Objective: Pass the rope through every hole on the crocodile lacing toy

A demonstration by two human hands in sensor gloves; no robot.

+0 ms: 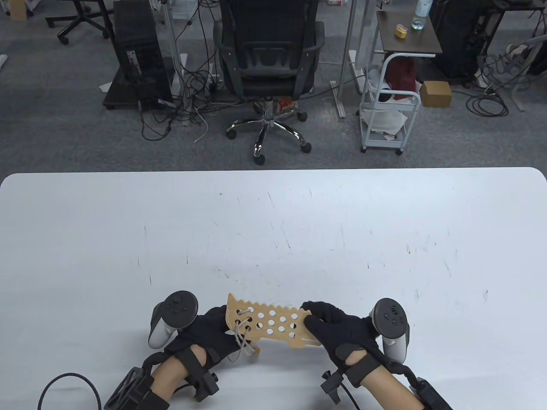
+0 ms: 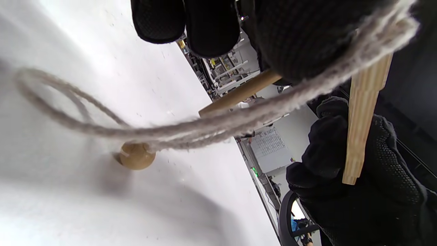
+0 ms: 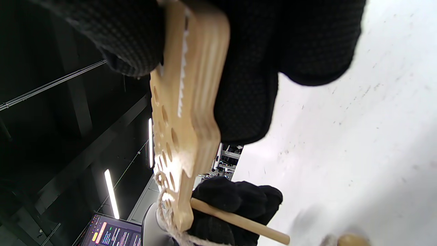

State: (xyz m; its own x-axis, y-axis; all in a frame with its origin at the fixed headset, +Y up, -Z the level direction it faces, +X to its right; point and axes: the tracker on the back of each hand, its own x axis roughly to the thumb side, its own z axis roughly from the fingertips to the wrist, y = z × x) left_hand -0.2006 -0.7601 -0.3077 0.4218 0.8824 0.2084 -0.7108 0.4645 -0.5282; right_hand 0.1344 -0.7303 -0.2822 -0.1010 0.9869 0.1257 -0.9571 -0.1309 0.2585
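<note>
Plywood, pale and full of round holes, makes up the crocodile toy (image 1: 273,322), held just above the near edge of the white table (image 1: 273,222) between two gloved hands. The right hand (image 1: 337,326) grips one end, fingers curled over the board and thumb under it. The left hand (image 1: 209,329) holds the other end, fingers wrapped behind it, and hides part of that end. Grey rope (image 1: 242,331) is laced through a few holes there; a loose loop hangs down to a wooden ball (image 2: 136,156) resting on the table. A wooden stick (image 3: 239,220) pokes out beside the left fingers. Beyond the table stand a black office chair (image 1: 269,55), a computer tower (image 1: 136,51) and a white cart (image 1: 391,106) on grey carpet.
</note>
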